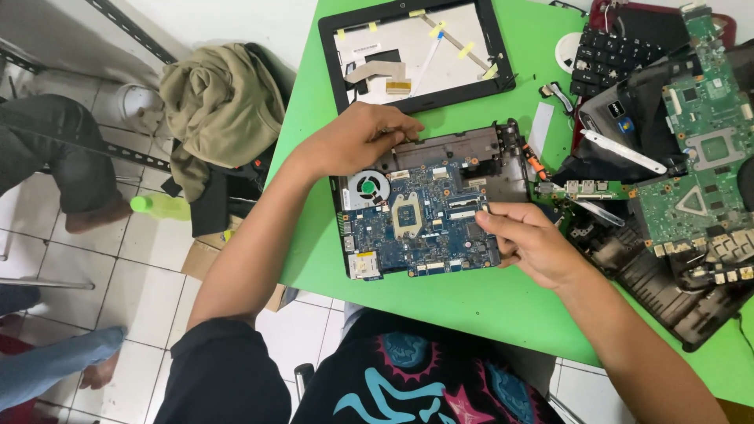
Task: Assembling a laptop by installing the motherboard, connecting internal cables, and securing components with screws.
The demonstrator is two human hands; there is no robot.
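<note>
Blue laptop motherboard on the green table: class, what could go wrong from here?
The right hand pinches at the blue motherboard edge; a slip could bend a connector. The left hand presses the black base frame, which might crack. Loose parts crowd the green table; small pieces could get lost.

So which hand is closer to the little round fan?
Left. The left hand rests on the case edge just above the fan; the right hand is across the board, at its right edge.

Bright, even light fell from overhead. The green table (487,306) looked vivid, with soft shadows under the hands. The white screen panel (416,55) glared mildly. Focus was sharp centrally; edges bowed with wide-angle distortion.
</note>
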